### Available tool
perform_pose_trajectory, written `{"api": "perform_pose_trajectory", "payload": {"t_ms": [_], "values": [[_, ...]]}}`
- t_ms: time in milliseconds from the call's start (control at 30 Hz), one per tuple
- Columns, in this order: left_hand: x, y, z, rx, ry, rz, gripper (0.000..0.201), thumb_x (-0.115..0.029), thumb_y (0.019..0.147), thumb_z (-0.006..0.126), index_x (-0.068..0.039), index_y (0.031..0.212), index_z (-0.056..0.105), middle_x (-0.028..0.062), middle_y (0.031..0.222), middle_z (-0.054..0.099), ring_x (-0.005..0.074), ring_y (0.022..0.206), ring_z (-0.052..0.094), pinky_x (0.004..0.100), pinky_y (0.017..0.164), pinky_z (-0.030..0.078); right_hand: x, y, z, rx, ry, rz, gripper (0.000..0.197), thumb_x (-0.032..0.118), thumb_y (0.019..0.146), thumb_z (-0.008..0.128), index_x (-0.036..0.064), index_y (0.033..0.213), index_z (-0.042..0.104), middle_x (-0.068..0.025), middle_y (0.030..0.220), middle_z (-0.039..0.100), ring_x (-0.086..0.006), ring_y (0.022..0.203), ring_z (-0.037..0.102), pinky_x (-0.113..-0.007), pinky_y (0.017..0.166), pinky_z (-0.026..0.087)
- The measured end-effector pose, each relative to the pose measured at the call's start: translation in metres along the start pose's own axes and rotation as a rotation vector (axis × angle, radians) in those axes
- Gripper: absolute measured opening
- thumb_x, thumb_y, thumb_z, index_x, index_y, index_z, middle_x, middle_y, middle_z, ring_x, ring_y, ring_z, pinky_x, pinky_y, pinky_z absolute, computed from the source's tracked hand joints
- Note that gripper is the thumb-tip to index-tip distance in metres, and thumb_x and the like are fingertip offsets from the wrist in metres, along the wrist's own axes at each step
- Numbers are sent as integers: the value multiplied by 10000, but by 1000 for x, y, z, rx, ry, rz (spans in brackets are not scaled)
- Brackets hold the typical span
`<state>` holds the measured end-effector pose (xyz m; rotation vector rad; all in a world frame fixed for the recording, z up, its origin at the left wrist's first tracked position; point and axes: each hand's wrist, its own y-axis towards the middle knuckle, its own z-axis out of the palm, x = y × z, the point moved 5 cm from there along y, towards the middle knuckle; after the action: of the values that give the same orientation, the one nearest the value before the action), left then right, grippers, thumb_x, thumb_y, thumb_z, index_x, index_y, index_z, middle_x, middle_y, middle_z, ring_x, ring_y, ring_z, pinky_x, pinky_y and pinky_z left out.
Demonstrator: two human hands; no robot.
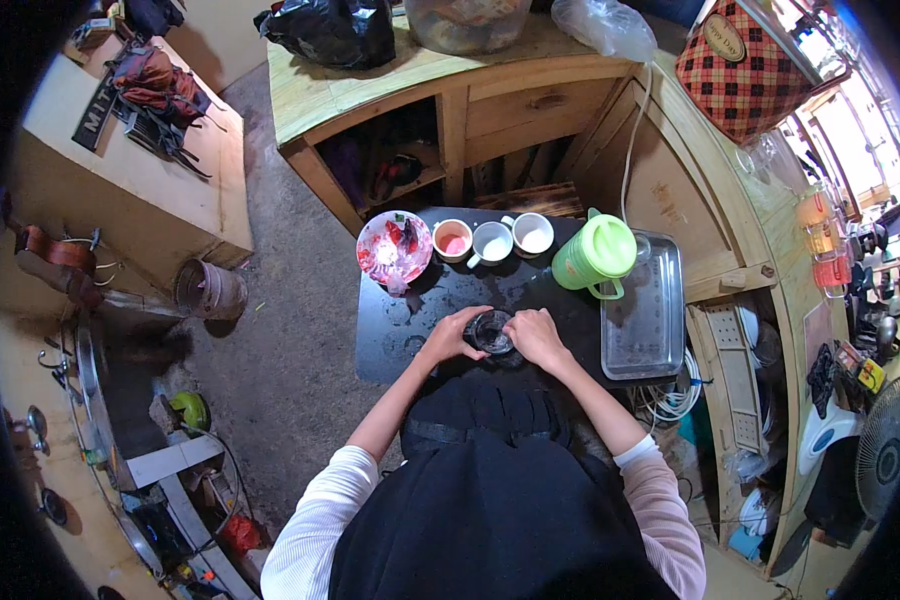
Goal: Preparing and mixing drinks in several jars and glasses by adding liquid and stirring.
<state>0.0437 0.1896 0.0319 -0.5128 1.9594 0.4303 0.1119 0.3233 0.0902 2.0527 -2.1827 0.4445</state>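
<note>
On the black low table [385, 345], close to my body, stands a small dark, see-through glass [492, 333]. My left hand [450, 337] wraps round its left side, thumb and fingers against the wall. At the right rim my right hand [536, 337] is closed, its fingertips pinched at the glass's mouth. Whatever that pinch holds, if anything, is too small to tell. Beyond the hands stand a cup with pinkish contents [452, 241], a white mug [492, 244] and another white mug [532, 234]. To their right is a lidded light green pitcher [592, 255].
A plate with a crumpled red and white wrapper [394, 250] lies at the table's far left. A clear rectangular tray [642, 345] occupies its right side. Wooden cabinets [542, 105] rise behind and to the right. A bucket [210, 290] stands on the floor at left.
</note>
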Motion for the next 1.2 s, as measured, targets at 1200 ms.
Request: {"api": "perform_pose_trajectory", "payload": {"t_ms": [1200], "values": [[-4,-1,2,4,-45,-142,645,115,560,469,-63,1179,499,134,1144,550,319,1051,537,358,896,434,-3,-2,2,131,146,59,180,201,805,571,65,761,682,-116,749,608,-270,775,586,-397,686,404]]}}
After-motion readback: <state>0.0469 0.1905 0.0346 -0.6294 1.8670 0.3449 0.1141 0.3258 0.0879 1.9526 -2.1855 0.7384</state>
